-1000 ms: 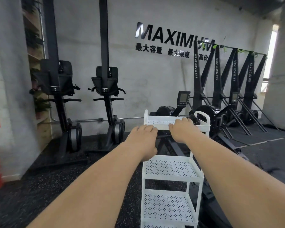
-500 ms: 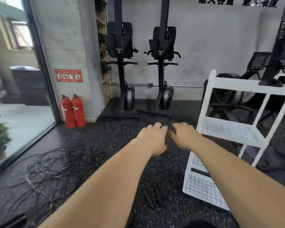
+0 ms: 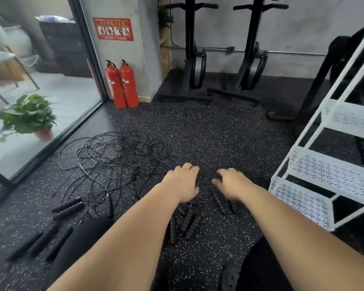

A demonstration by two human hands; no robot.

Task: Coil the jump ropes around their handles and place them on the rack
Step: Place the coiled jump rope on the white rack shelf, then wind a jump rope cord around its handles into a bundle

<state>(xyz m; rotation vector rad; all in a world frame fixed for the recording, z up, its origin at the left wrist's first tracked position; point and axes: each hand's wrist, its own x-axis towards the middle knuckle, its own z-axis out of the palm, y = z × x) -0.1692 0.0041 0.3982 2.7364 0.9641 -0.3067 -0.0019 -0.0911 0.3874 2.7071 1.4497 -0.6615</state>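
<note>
Hands off rack [image 3: 328,173], now low over floor handles [image 3: 187,221]; left hand [image 3: 183,181], right hand [image 3: 229,183] curled, grip unclear.

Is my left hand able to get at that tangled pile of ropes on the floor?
Probably yes. The left hand is just right of the rope pile, loose strands run close by it, and nothing stands between them on the floor.

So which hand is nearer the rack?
Right. The right hand is just left of the rack, by its bottom shelf; the left hand is farther left, next to the rope tangle.
</note>
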